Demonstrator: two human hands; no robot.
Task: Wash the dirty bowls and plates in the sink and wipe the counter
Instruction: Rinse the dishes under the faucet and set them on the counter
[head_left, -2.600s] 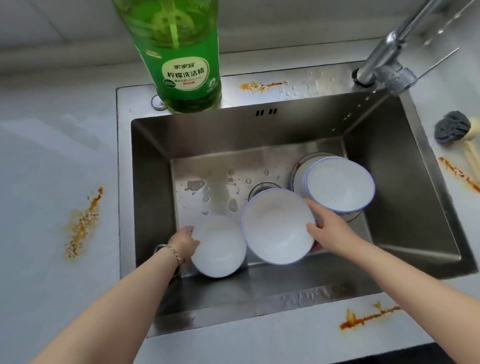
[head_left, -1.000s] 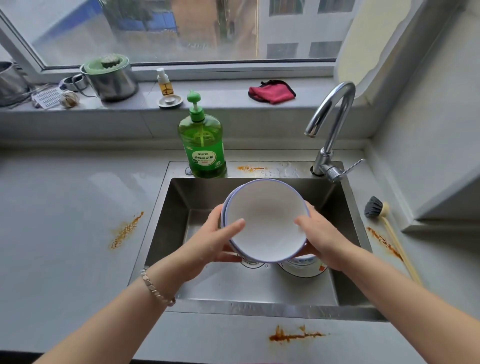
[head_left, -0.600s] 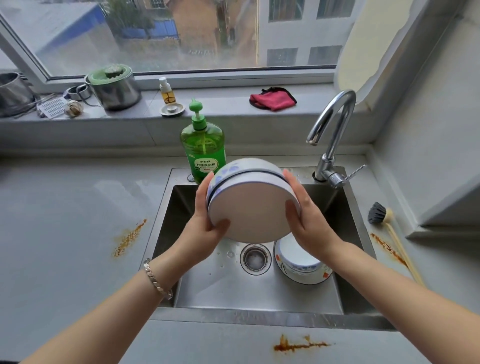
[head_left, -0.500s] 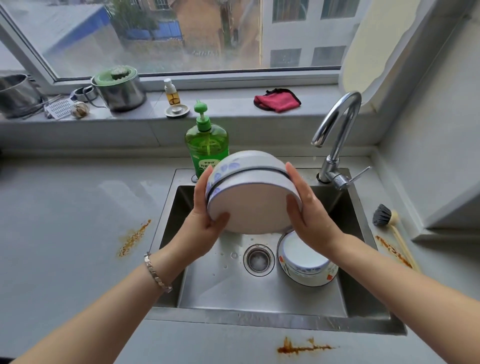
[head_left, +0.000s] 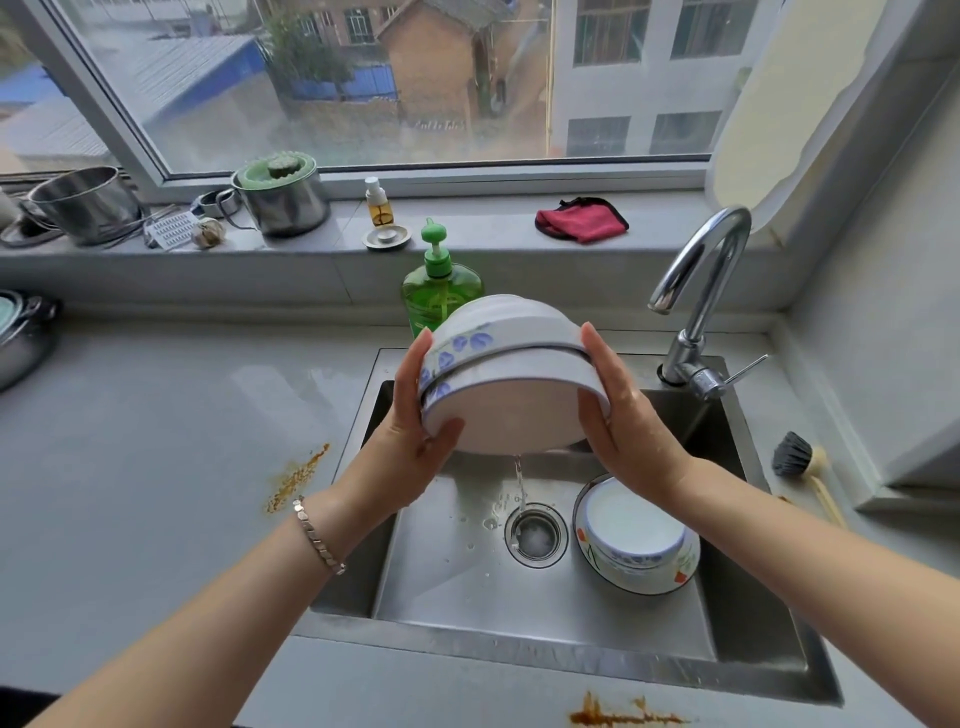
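— Item one?
— Stacked bowls (head_left: 504, 374), white with blue leaves, held tilted above the sink (head_left: 519, 613). Two rims show; whether more are nested inside cannot be told.
— Grip?
— Left hand (head_left: 410, 441): fingers straight up the side, thumb hooked over the lower rim, pinching it. Right hand (head_left: 623, 431): fingers flat against the opposite side; its thumb is hard to make out.
— Water?
— A thin trickle (head_left: 518, 478) falls from the lowest rim toward the drain (head_left: 535, 535).
— In the basin?
— One small bowl (head_left: 634, 530) sitting on a plate (head_left: 670, 584), right of the drain; the right wrist covers their far edge.
— Behind?
— Green soap bottle (head_left: 439, 275), lower half hidden by the bowls. Faucet (head_left: 696, 291) at right.
— Counter?
— Brown stain (head_left: 298, 475) left of the sink; another (head_left: 623, 717) at the front, cut off by the frame edge. Brush (head_left: 800, 465) at right.
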